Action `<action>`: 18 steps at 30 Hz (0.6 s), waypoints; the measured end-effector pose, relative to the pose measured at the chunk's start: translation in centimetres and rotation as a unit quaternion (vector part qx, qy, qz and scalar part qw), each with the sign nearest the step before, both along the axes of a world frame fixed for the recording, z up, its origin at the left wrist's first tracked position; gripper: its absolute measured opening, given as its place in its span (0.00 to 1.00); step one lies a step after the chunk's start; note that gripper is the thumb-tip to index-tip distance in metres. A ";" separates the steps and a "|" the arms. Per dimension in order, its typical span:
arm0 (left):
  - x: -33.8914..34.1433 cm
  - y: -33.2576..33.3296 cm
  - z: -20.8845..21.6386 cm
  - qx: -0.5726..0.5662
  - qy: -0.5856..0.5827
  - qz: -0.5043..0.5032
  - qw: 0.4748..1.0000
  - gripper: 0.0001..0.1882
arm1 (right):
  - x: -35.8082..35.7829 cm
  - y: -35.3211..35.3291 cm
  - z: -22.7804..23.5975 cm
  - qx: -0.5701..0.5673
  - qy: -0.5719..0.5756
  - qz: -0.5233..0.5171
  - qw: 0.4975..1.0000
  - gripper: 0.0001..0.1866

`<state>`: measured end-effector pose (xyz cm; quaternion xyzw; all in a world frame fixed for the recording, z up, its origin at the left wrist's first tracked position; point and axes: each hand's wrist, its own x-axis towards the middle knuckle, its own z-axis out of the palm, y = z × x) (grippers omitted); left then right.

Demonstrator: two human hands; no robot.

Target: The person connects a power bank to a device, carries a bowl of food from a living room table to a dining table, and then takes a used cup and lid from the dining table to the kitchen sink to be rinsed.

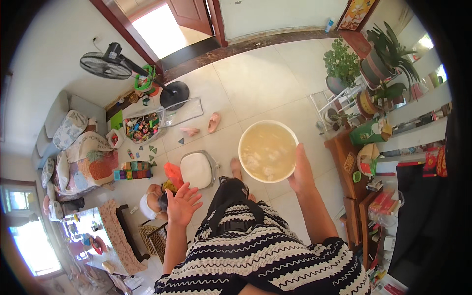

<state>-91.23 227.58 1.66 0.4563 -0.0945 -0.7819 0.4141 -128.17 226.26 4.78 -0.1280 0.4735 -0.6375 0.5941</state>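
My right hand [301, 174] grips the rim of a large white bowl [268, 151] filled with pale, cloudy soup and some pieces in it, held out in front of me above the tiled floor. My left hand [183, 203] hangs free at my left side, palm open and fingers spread, touching nothing. Just beyond it, a small child [153, 200] sits on the floor by a wicker basket. My striped black-and-white top fills the lower middle of the view, and one bare foot [236, 167] shows beneath the bowl.
Toys lie over the floor at left: a clear bin of bricks [143, 126], coloured blocks [132, 169], a white stool [196, 169], pink slippers [213, 122]. A standing fan [116, 63] and a sofa [73, 147] are at left. Potted plants [366, 64] and a cluttered wooden cabinet [359, 177] line the right.
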 end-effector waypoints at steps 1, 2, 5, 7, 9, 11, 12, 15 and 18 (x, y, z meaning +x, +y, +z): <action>-0.3 -1.5 -0.4 0.006 0.012 0.014 1.000 0.40 | -0.4 -2.1 0.1 -0.007 -0.004 0.011 1.000 0.28; -0.7 -3.1 -0.9 0.010 0.024 0.026 0.999 0.40 | -0.7 -3.9 0.2 -0.014 -0.007 0.021 1.000 0.28; -2.2 -9.1 -1.7 -0.008 0.028 0.025 0.999 0.39 | -2.1 -9.6 0.1 -0.016 0.001 0.033 0.999 0.29; -3.6 -13.9 -1.3 -0.008 0.020 0.038 0.999 0.38 | -2.9 -13.3 0.2 -0.011 -0.004 0.030 0.999 0.29; -4.9 -18.4 -0.8 -0.023 0.020 0.038 0.999 0.38 | -4.0 -17.6 0.4 -0.006 -0.013 0.026 1.000 0.29; -6.6 -22.7 0.2 -0.028 0.010 0.029 0.999 0.38 | -4.8 -20.7 0.5 -0.008 -0.026 0.038 0.999 0.30; -7.5 -24.6 0.7 -0.031 0.000 0.023 0.999 0.37 | -5.1 -22.4 0.7 -0.009 -0.028 0.036 0.999 0.30; -9.7 -30.4 1.4 -0.058 0.016 -0.024 0.998 0.37 | -6.0 -29.0 1.5 -0.031 -0.051 0.039 0.997 0.23; -12.2 -35.9 2.2 -0.073 -0.013 -0.034 0.997 0.39 | -7.4 -35.1 2.2 -0.041 -0.059 0.065 0.995 0.29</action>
